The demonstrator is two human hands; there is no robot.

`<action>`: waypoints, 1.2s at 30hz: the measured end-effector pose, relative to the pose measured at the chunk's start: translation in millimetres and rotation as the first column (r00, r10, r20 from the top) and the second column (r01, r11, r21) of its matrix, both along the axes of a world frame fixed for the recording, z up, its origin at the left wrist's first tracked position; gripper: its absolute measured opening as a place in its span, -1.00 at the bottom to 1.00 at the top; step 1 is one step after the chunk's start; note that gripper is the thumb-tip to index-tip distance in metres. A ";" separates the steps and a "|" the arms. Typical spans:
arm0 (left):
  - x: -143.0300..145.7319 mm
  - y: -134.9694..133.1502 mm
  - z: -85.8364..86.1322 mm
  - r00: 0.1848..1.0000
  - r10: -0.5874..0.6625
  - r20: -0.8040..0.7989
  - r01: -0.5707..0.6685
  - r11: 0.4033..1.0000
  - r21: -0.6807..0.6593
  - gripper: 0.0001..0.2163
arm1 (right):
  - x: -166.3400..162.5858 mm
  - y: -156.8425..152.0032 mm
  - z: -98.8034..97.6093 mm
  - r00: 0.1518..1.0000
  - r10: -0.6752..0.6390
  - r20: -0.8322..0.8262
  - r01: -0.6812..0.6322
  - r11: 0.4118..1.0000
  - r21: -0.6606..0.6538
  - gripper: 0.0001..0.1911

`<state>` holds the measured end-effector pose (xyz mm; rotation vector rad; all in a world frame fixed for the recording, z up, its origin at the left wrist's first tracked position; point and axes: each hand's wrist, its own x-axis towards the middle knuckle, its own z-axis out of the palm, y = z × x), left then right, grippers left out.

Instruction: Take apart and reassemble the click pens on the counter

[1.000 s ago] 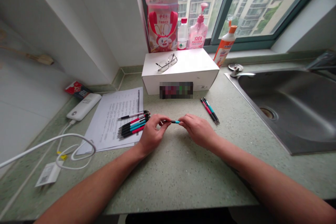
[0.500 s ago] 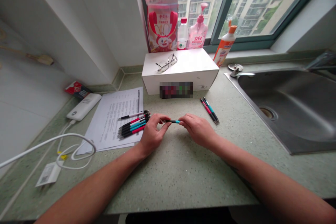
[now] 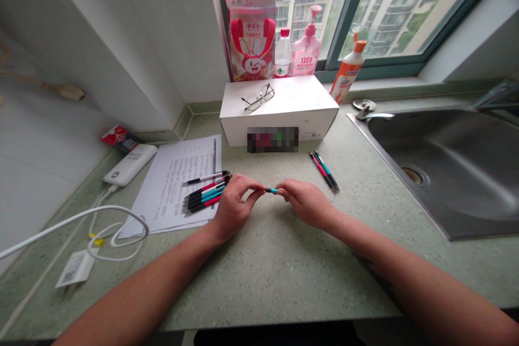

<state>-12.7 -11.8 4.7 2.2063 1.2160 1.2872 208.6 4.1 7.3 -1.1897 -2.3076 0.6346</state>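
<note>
Both my hands meet over the green counter [image 3: 275,275] and pinch one teal and black pen [image 3: 271,190] between them. My left hand [image 3: 235,206] grips its left end with thumb and forefinger. My right hand [image 3: 307,201] holds its right end, fingers curled. Only a short piece of the pen shows between the fingertips. A bunch of several pens [image 3: 205,193] in red, teal, black and white lies just left of my left hand, partly on printed papers [image 3: 174,184]. Two more pens [image 3: 324,171], one red and one teal, lie to the right of my right hand.
A white box [image 3: 279,111] with glasses [image 3: 258,98] on it stands behind my hands. A red bag [image 3: 251,32], a small bottle [image 3: 283,53], a pink pump bottle [image 3: 307,48] and an orange-capped bottle [image 3: 347,71] line the windowsill. A steel sink [image 3: 450,162] is at right; a power bank [image 3: 130,164] and white cable [image 3: 81,221] at left.
My hands have drawn closer together along the pen, so less of it shows between my fingertips. Nothing else has moved.
</note>
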 end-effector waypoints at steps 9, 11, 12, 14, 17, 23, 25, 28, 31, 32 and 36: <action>4.3 -9.1 8.0 0.997 0.031 0.065 -0.042 0.985 0.166 -0.93 | 10.2 11.7 16.2 0.851 -0.171 -0.496 -0.065 0.904 -0.423 -0.68; 5.2 -9.6 6.6 0.999 0.000 0.037 -0.006 0.987 0.159 -0.93 | 11.7 14.8 15.6 0.761 -0.291 -0.580 -0.026 0.879 -0.475 -0.62; 5.8 -9.6 5.6 0.999 -0.032 0.011 0.030 0.989 0.145 -0.93 | 11.5 15.4 14.8 0.730 -0.324 -0.601 -0.005 0.878 -0.479 -0.61; 7.4 -9.8 3.6 0.993 -0.108 -0.049 0.113 0.989 0.098 -0.93 | 9.5 14.6 12.8 0.718 -0.332 -0.611 0.035 0.895 -0.445 -0.58; 10.7 -11.4 1.9 0.980 -0.170 -0.103 0.176 0.983 0.052 -0.91 | 5.0 10.2 9.6 0.764 -0.299 -0.571 0.085 0.925 -0.370 -0.42; 14.3 -13.2 2.0 0.981 -0.166 -0.097 0.177 0.978 0.110 -0.90 | 3.4 6.0 7.7 0.863 -0.273 -0.426 0.183 0.953 -0.240 -0.39; 14.2 -12.4 1.7 0.983 -0.163 -0.083 0.171 0.979 0.113 -0.90 | 3.3 5.6 8.0 0.839 -0.278 -0.468 0.163 0.949 -0.271 -0.34; 13.5 -11.3 1.1 0.983 -0.164 -0.083 0.173 0.978 0.115 -0.89 | 2.3 4.8 7.5 0.816 -0.271 -0.511 0.126 0.946 -0.299 -0.35; 13.0 -11.1 0.7 0.981 -0.168 -0.098 0.178 0.978 0.107 -0.89 | 1.3 4.3 5.8 0.820 -0.260 -0.510 0.116 0.948 -0.297 -0.39; 13.0 -11.2 0.7 0.981 -0.166 -0.097 0.176 0.978 0.107 -0.89 | 1.1 4.2 5.2 0.812 -0.264 -0.520 0.116 0.947 -0.300 -0.38; 13.0 -11.5 1.1 0.983 -0.155 -0.094 0.166 0.979 0.119 -0.89 | 0.9 3.7 3.6 0.796 -0.264 -0.545 0.121 0.951 -0.283 -0.39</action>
